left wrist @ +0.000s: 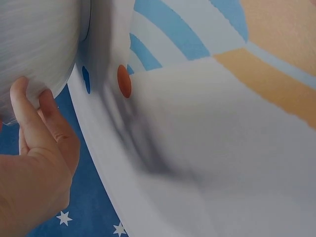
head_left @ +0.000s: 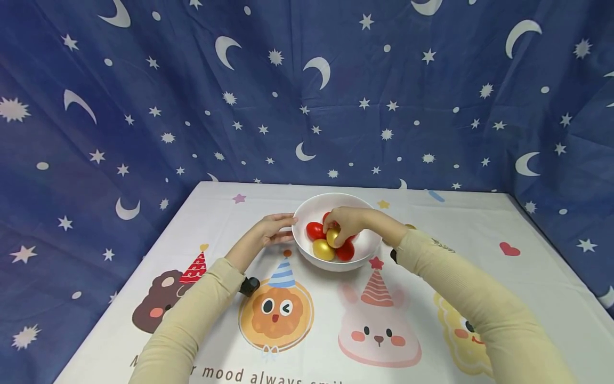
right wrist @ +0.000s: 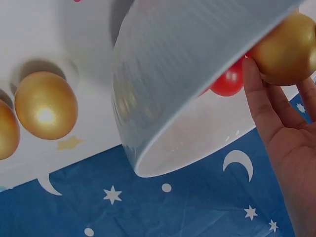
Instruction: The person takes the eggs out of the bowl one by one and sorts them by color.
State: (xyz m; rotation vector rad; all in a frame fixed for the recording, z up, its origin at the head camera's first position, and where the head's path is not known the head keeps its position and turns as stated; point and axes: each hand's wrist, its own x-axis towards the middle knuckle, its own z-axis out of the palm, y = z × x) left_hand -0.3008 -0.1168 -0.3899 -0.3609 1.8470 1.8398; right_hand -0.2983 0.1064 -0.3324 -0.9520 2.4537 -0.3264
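Note:
A white bowl [head_left: 307, 260] stands on the table with several red eggs [head_left: 315, 230] and a gold egg [head_left: 323, 249] inside. My right hand [head_left: 349, 221] reaches over its rim and holds another gold egg [right wrist: 289, 52] in the fingers, down among the red ones. At the bowl's left side is my left hand [head_left: 274, 230]. In the left wrist view its fairly straight fingers [left wrist: 32, 121] rest against the bowl's outer wall [left wrist: 34, 49].
Two gold eggs lie on the table right of the bowl; one gold egg [right wrist: 46, 105] shows whole in the right wrist view. A printed white tablecloth [head_left: 460, 256] covers the table. Behind its far edge hangs a blue curtain [head_left: 268, 117] with moons and stars.

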